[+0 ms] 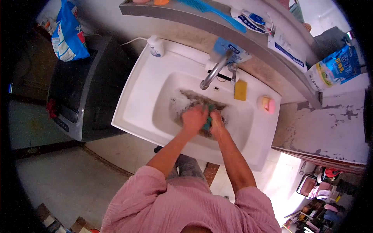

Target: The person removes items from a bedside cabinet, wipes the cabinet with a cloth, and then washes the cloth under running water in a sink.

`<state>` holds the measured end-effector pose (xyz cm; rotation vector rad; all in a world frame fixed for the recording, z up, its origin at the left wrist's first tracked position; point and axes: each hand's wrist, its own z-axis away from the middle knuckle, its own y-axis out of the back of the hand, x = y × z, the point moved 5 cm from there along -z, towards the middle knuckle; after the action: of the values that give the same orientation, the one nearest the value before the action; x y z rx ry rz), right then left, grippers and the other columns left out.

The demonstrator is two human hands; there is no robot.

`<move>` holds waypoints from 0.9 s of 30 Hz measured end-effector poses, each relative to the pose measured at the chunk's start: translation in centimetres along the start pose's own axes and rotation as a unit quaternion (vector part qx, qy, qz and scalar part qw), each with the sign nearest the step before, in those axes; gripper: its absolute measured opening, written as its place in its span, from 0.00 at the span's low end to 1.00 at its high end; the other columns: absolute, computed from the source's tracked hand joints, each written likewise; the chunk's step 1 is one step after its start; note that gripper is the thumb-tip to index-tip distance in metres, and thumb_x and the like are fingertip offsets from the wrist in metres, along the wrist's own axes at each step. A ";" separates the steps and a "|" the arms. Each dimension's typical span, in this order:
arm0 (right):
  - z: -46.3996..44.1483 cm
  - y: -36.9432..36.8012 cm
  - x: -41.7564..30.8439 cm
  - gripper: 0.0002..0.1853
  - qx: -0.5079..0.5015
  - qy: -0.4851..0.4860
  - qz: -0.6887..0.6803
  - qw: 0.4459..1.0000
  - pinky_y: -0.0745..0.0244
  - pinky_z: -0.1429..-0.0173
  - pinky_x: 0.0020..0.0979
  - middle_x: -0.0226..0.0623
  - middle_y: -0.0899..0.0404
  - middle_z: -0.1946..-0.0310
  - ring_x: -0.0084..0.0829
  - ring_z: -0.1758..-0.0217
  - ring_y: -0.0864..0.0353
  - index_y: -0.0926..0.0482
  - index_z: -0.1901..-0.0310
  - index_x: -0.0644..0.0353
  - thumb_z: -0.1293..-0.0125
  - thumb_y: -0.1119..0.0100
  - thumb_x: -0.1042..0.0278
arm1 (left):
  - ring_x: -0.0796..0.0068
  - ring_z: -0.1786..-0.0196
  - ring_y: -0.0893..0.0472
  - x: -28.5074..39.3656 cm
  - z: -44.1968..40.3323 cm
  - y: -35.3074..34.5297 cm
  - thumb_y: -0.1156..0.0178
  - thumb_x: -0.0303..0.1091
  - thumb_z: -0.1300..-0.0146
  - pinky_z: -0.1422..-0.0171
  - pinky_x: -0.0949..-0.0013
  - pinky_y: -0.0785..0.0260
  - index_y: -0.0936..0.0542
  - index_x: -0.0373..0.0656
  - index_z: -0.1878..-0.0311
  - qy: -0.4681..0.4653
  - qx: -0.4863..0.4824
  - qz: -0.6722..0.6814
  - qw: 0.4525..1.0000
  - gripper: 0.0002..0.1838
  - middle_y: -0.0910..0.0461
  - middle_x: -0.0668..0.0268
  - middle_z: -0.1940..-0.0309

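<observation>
Both hands are low in the basin of a white sink (134,91), over dirty, sudsy water (180,104). A green cloth (208,121) is bunched between them. My left hand (195,117) is closed on its left side, and my right hand (217,121) grips its right side. The fingers are partly blurred and partly hidden by the cloth. Just beyond the hands, the metal faucet (213,73) reaches out over the basin. On the rim behind and to the right lies a yellow sponge (240,90).
A white bottle (155,46) stands at the sink's back left corner. Pink soap (268,105) sits on the right rim. Above runs a grey shelf (171,15) with a blue comb (217,13) and packets. A dark washing machine (87,85) stands at the left.
</observation>
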<state>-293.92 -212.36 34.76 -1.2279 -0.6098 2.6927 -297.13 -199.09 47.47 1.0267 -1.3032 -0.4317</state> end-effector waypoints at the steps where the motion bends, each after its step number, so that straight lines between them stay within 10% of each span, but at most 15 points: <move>1: 1.1 -2.5 -1.5 0.18 -0.070 -0.052 0.043 0.995 0.24 0.52 0.32 0.38 0.27 0.50 0.32 0.59 0.21 0.24 0.50 0.56 0.29 0.53 0.51 | 0.51 0.75 0.20 -2.0 -1.0 0.3 0.44 0.46 0.36 0.69 0.53 0.28 0.22 0.40 0.74 0.037 0.006 0.028 0.999 0.19 0.20 0.53 0.75; 7: 2.8 -2.5 -3.1 0.14 0.072 -0.069 0.200 0.975 0.25 0.52 0.44 0.36 0.22 0.59 0.35 0.59 0.20 0.25 0.51 0.56 0.32 0.49 0.57 | 0.53 0.69 0.21 -4.9 -1.6 6.3 0.43 0.38 0.35 0.63 0.57 0.30 0.23 0.35 0.59 0.020 0.019 0.227 0.973 0.14 0.21 0.51 0.73; 10: -1.4 0.2 -0.5 0.14 0.086 0.211 0.550 0.803 0.24 0.52 0.44 0.36 0.21 0.65 0.36 0.59 0.19 0.25 0.53 0.57 0.35 0.44 0.58 | 0.69 0.67 0.23 -4.1 -0.7 9.7 0.44 0.33 0.35 0.60 0.68 0.31 0.24 0.35 0.57 0.054 -0.039 0.343 0.937 0.11 0.22 0.60 0.72; 16: -8.6 5.0 7.7 0.15 0.102 0.144 0.778 0.603 0.24 0.46 0.42 0.44 0.21 0.60 0.45 0.53 0.20 0.25 0.54 0.61 0.44 0.44 0.68 | 0.85 0.62 0.30 -2.1 -0.3 20.3 0.45 0.29 0.34 0.54 0.78 0.35 0.24 0.37 0.56 0.062 0.025 0.471 0.879 0.08 0.26 0.73 0.66; 22: -6.3 1.9 3.7 0.23 0.128 0.246 0.730 0.624 0.26 0.44 0.46 0.50 0.23 0.56 0.49 0.46 0.25 0.28 0.48 0.63 0.49 0.44 0.68 | 0.86 0.64 0.30 -3.4 0.6 22.3 0.45 0.29 0.33 0.58 0.80 0.35 0.24 0.37 0.58 0.072 0.077 0.461 0.881 0.06 0.26 0.73 0.68; 27: -2.8 -3.0 -0.6 0.25 0.009 0.090 0.772 0.629 0.25 0.46 0.46 0.55 0.24 0.53 0.52 0.49 0.23 0.30 0.47 0.66 0.48 0.44 0.68 | 0.87 0.67 0.32 -4.4 1.5 20.3 0.45 0.29 0.34 0.63 0.80 0.37 0.25 0.37 0.60 0.118 0.070 0.464 0.875 0.05 0.27 0.75 0.71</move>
<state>-291.61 -208.94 34.77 -2.8310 1.1538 3.2971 -305.23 -185.75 61.23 0.4403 -1.4472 0.5150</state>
